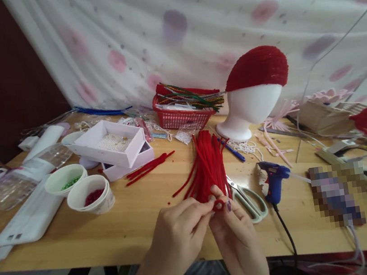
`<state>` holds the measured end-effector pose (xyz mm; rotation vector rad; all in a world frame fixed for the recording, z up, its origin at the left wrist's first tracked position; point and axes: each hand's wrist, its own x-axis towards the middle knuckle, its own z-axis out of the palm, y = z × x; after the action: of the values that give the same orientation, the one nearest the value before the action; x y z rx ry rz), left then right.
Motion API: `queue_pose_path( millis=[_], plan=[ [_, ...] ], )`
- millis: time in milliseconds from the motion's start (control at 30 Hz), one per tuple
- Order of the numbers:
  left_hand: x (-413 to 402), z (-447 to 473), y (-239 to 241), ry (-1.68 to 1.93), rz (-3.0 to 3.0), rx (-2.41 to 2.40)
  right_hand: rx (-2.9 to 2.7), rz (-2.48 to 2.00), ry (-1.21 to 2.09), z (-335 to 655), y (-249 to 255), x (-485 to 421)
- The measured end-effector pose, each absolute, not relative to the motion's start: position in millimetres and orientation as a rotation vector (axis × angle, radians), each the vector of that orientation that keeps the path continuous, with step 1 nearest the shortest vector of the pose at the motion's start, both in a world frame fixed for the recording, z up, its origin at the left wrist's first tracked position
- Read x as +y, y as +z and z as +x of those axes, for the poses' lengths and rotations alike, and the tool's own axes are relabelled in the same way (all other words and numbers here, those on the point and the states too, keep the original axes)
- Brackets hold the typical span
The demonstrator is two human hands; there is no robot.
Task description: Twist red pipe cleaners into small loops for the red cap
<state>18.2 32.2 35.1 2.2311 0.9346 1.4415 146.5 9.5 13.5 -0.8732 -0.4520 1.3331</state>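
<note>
My left hand [180,236] and my right hand [232,230] meet near the table's front edge. Both pinch a small red pipe cleaner piece [218,204] curled into a loop between their fingertips. Just beyond the fingers lies a bundle of red pipe cleaners [208,166] on the wooden table [130,222]. A white foam head [251,109] wearing a red pipe-cleaner cap [257,68] stands behind the bundle.
Scissors [250,201] and a blue glue gun [274,179] lie right of my hands. Two white cups [91,193] of beads, white boxes [112,145] and a red basket [180,113] of pipe cleaners sit left and behind. A flowered sheet hangs at the back.
</note>
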Motion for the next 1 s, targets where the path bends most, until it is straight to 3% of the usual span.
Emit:
queue_pose_path(
  millis=[367, 1000],
  plan=[
    [20.8, 16.5, 49.8, 1.452, 1.886, 0.93, -0.886, -0.92, 0.868, 158.5, 15.5, 10.6],
    [13.5, 22.4, 56.6, 1.357, 1.803, 0.906, -0.97, -0.819, 0.956, 157.6, 7.8, 9.5]
  ],
)
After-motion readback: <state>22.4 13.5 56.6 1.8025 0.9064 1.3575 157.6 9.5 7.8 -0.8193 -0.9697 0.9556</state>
